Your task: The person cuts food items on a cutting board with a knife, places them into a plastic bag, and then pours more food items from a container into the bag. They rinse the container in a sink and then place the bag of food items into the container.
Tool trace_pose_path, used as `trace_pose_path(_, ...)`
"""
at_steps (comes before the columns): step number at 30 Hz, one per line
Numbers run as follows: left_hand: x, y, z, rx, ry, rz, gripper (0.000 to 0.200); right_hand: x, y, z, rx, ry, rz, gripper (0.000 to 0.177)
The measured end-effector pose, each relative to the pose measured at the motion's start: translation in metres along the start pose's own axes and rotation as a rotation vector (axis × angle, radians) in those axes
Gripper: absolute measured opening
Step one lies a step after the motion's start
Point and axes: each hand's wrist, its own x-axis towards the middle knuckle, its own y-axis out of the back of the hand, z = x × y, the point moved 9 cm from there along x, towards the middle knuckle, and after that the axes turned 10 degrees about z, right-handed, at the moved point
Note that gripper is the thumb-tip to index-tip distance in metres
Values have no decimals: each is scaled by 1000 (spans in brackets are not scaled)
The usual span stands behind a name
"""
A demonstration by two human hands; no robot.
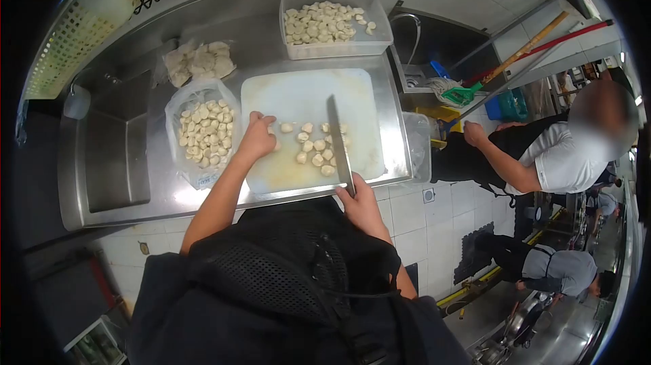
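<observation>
A long-bladed knife is in my right hand, gripped by its handle at the counter's front edge. Its blade points away from me, over a cluster of pale round balls on the white cutting board. My left hand is at the board's left side, fingers curled against a pale ball that they partly hide. Just left of that hand, an open plastic bag holds many more such balls. Some balls lie behind the blade.
A clear plastic tub of cut pale pieces stands behind the board. Knotted bags lie at back left, beside a steel sink. A co-worker stands to the right, near mop and broom handles.
</observation>
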Motion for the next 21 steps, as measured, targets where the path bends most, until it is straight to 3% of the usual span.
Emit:
trace_pose_path(1, -8, 2, -4, -9, 36, 17, 53, 6, -2, -18, -1, -5, -16, 40)
trace_pose_path(3, -23, 3, -2, -36, 61, 16, 51, 8, -26, -31, -169, -191, -257, 39)
trace_pose_path(5, -50, 8, -1, -58, 121, 18, 49, 6, -49, -33, -165, -131, -297, 37)
trace_pose_path(8, -80, 10, 9, -205, 181, 31, 52, 5, -63, -48, -382, -81, -333, 41)
trace_pose_path(12, -89, 29, 12, -227, 55, 133, 53, -3, -67, -40, -424, -27, -341, 38)
trace_pose_path(14, -86, 32, 19, -205, -7, 148, 54, -4, -64, -44, -417, -36, -337, 39)
trace_pose_path(17, -84, 31, 12, -218, 71, 68, 55, -5, -64, -37, -370, -33, -328, 39)
trace_pose_path(21, -84, 30, 10, -224, -1, 125, 58, -7, -78, -5, -286, -61, -355, 38)
